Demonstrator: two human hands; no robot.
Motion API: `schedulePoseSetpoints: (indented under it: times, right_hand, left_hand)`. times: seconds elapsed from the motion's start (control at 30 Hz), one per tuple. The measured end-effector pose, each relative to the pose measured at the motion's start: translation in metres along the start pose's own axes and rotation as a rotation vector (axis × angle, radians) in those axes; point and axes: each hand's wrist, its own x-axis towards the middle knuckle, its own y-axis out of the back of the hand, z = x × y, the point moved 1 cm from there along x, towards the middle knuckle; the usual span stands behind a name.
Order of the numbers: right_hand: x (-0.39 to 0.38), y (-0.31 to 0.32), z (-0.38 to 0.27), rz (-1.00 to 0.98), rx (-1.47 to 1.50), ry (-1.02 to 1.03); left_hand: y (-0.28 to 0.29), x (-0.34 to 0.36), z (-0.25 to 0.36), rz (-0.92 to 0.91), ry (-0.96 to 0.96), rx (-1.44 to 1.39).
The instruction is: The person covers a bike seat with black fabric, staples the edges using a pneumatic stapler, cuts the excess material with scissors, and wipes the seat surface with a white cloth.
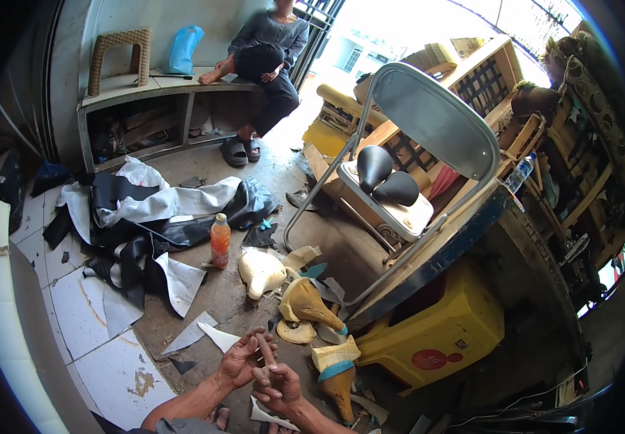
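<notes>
At the lower middle, my left hand (240,360) and my right hand (280,387) meet fingertip to fingertip, fingers partly curled. They look pinched together; anything small between them cannot be made out. White scrap pieces (218,337) lie on the floor just beyond and below them. Close to my right hand, a worn tan foam bicycle saddle (338,394) with a blue band stands nose down. Further off are another tan saddle (314,300) and a cream saddle-shaped foam piece (262,273). Two black covered saddles (375,168) rest on a metal folding chair (439,119).
A bottle of orange drink (220,242) stands beside a heap of black and white sheet material (175,206). A yellow plastic stool (442,336) lies at the right, near a table edge (464,220). Another person (269,54) sits on the far bench (138,94).
</notes>
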Motion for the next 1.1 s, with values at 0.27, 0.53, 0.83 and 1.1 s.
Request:
schedulePoseSetpoints:
  times: [0.27,0.53,0.83,1.1]
  right_hand:
    - [-0.005,-0.002,0.025,-0.052,-0.072,-0.097]
    - [0.001,-0.011,0.034,-0.074,-0.05,-0.135]
    - [0.004,-0.036,0.031,0.019,-0.06,-0.145]
    - [-0.018,-0.001,0.018,0.361,-0.732,-0.79]
  left_hand:
    - [-0.031,-0.017,0.013,0.059,-0.035,0.133]
    - [-0.056,-0.024,0.024,0.223,-0.014,0.144]
    - [-0.034,-0.02,0.02,0.271,0.035,0.022]
    - [0.022,-0.012,0.097,0.356,-0.292,-0.124]
